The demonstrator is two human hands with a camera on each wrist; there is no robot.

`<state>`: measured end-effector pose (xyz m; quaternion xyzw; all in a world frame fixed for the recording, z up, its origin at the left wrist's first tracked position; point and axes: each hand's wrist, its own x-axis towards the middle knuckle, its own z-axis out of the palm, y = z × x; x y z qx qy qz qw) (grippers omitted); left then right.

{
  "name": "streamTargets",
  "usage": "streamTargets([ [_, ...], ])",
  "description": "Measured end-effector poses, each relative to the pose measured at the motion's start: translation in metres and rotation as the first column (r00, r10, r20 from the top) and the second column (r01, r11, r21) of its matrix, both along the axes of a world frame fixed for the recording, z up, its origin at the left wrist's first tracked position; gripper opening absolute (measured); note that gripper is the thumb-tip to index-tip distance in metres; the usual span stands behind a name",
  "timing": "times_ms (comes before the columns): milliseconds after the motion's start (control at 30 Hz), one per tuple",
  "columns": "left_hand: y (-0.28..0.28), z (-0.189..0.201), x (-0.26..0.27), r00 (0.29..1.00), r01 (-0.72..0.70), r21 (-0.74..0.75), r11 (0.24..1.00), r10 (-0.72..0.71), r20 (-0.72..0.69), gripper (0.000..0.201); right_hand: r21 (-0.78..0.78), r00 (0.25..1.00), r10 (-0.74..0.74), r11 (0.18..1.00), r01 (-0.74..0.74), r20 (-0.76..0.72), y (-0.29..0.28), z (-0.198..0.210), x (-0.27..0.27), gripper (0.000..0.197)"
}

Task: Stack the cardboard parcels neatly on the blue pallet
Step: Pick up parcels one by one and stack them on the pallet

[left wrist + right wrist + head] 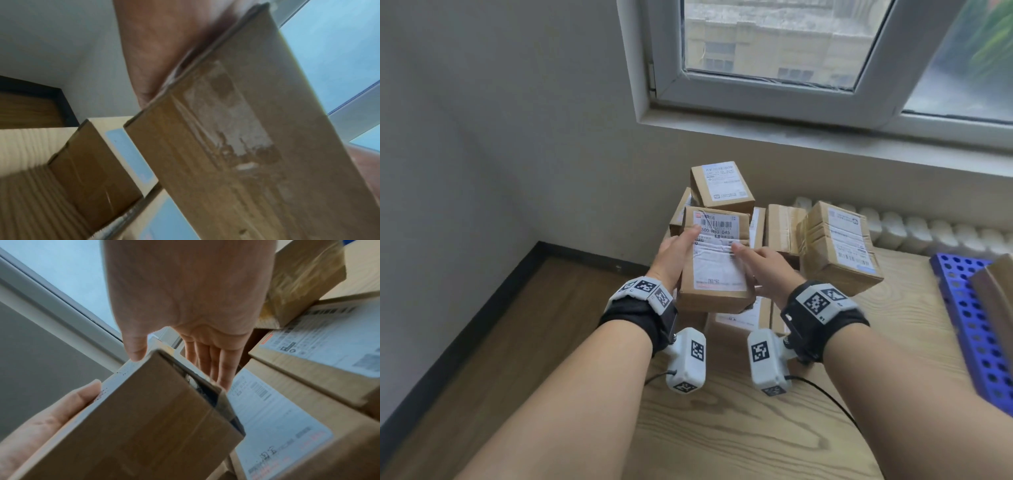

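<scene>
A cardboard parcel [717, 267] with a white shipping label is lifted above the pile, held between both hands. My left hand [674, 257] grips its left side with the thumb on top of the label. My right hand [760, 270] grips the right side, thumb also on the label. The left wrist view has the parcel's taped underside [246, 146] against my left palm [164, 48]. In the right wrist view the parcel [154, 418] sits between my right hand's thumb and straight fingers [216, 366]. The blue pallet [969, 315] lies at the right edge with one parcel [996, 291] on it.
A loose pile of parcels [835, 246] stands on the wooden table [756, 428] behind and under the held one, against the wall below the window [774, 51]. A white radiator [928, 233] runs behind. The table's left edge drops to the floor [517, 325].
</scene>
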<state>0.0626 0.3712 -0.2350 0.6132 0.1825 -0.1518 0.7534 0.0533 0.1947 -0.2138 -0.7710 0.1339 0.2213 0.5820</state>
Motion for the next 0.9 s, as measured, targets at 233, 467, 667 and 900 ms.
streamTargets([
  [233, -0.051, 0.021, -0.021, 0.987, 0.086, -0.053, 0.995, -0.078, 0.142, 0.06, 0.007, 0.98, -0.186, 0.983, 0.186, 0.067, -0.049, 0.013, -0.039, 0.096],
  [467, -0.133, 0.036, -0.04, 0.952, 0.262, -0.092, 0.961, -0.241, 0.192, 0.085, 0.046, 0.928, -0.358, 0.934, 0.355, 0.099, -0.118, 0.04, -0.088, 0.057],
  [667, -0.2, 0.052, -0.063, 0.9, 0.393, -0.098, 0.914, -0.36, 0.246, 0.072, 0.047, 0.868, -0.481, 0.877, 0.479, 0.123, -0.184, 0.046, -0.126, 0.065],
  [900, -0.287, 0.067, -0.107, 0.854, 0.457, -0.034, 0.889, -0.429, 0.294, 0.063, 0.082, 0.8, -0.575, 0.817, 0.57, 0.17, -0.265, 0.056, -0.177, 0.057],
])
